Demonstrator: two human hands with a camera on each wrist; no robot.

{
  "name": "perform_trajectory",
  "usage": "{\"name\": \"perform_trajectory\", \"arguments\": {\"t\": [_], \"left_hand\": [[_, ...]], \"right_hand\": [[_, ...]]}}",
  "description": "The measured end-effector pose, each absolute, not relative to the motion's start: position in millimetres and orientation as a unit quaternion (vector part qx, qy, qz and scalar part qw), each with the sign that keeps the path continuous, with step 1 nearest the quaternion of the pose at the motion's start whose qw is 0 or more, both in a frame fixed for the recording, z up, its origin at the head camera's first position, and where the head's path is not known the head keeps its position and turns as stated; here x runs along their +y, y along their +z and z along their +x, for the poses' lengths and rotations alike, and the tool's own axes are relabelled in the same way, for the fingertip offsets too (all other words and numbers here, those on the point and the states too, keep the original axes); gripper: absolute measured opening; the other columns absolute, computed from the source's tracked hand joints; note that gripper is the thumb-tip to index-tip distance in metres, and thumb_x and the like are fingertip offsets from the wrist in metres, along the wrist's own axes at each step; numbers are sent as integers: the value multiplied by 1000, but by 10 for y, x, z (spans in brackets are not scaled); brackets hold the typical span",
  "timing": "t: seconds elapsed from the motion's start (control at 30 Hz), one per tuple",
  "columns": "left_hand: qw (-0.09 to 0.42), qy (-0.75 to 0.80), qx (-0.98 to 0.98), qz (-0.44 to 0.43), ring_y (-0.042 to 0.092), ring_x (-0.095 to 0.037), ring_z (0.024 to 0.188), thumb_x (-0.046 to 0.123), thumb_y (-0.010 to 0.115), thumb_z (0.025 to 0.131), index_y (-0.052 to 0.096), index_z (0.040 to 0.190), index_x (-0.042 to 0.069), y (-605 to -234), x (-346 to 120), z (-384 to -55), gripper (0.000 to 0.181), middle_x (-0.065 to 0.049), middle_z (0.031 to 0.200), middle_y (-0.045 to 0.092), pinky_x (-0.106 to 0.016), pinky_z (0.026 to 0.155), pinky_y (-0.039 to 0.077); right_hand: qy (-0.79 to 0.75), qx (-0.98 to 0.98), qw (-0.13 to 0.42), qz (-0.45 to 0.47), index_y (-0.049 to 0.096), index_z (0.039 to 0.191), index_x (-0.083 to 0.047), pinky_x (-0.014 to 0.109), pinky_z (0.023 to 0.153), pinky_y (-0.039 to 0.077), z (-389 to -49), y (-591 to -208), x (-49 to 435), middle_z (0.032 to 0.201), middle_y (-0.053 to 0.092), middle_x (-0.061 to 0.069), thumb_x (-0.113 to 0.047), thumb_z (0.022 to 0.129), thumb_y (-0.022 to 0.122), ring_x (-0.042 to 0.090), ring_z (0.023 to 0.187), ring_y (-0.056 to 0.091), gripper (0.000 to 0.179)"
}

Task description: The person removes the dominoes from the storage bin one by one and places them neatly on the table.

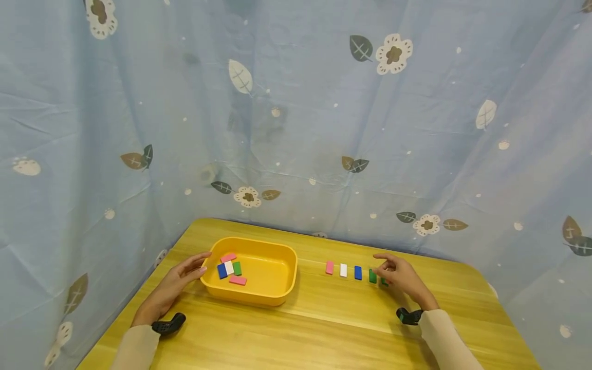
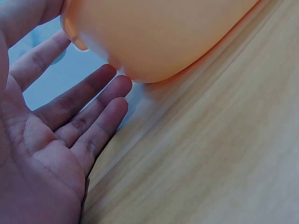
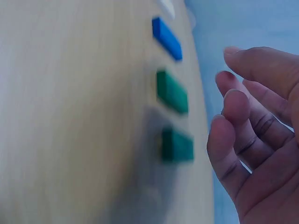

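Observation:
My left hand is at the left end of a yellow plastic tub, its fingertips right at the wall and rim. In the left wrist view those fingers are spread and nearly straight beside the tub's outer side. Over the right end of a row of small blocks hovers my right hand, fingers loosely bent and holding nothing. The row runs pink block, white block, blue block, green block, then a second green block, partly hidden by the hand in the head view.
Inside the tub, toward its left, lie a blue block, a white block, a green block and two pink ones. The wooden table meets a blue patterned curtain at its back and sides.

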State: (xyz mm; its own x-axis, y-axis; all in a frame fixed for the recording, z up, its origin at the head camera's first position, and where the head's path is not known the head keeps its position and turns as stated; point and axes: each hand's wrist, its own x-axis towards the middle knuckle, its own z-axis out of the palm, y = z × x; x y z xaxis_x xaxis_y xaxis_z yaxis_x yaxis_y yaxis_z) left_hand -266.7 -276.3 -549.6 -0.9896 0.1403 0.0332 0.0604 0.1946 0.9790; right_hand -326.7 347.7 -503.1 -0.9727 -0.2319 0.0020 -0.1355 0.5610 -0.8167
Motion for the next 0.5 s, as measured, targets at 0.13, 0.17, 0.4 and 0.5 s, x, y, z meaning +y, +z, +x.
{"name": "perform_trajectory", "arguments": {"t": [0.13, 0.17, 0.4, 0.5], "left_hand": [[31, 634, 769, 71, 27, -29, 138, 38, 57, 95, 41, 144, 30, -5486, -2761, -2666, 52, -3, 149, 34, -57, 109, 21], [31, 635, 768, 72, 27, -28, 138, 38, 57, 95, 41, 144, 30, -5484, -2762, -2664, 52, -2, 149, 34, -57, 109, 21], [30, 635, 769, 68, 27, -28, 138, 38, 57, 95, 42, 143, 31, -5498, -2764, -2664, 51, -2, 149, 34, -58, 109, 21], [30, 636, 768, 69, 27, -29, 138, 37, 57, 95, 42, 143, 31, -5497, -2765, -2662, 51, -3, 149, 34, -59, 109, 20]], "right_hand": [[-460, 877, 54, -125, 52, 133, -26, 49, 56, 49, -3283, -4938, 3256, 98, 61, 21, -28, 91, 66, 50, 69, 53, 45], [-461, 876, 56, -129, 52, 133, -27, 51, 55, 49, -3288, -4915, 3196, 99, 61, 22, -28, 91, 66, 51, 69, 53, 44], [-466, 864, 67, -177, 55, 129, -29, 49, 58, 49, -3318, -4784, 2752, 101, 61, 22, -27, 91, 66, 47, 73, 55, 40], [-466, 859, 72, -199, 55, 130, -28, 50, 58, 49, -3331, -4756, 2553, 101, 62, 22, -29, 91, 66, 48, 73, 55, 41]]}}
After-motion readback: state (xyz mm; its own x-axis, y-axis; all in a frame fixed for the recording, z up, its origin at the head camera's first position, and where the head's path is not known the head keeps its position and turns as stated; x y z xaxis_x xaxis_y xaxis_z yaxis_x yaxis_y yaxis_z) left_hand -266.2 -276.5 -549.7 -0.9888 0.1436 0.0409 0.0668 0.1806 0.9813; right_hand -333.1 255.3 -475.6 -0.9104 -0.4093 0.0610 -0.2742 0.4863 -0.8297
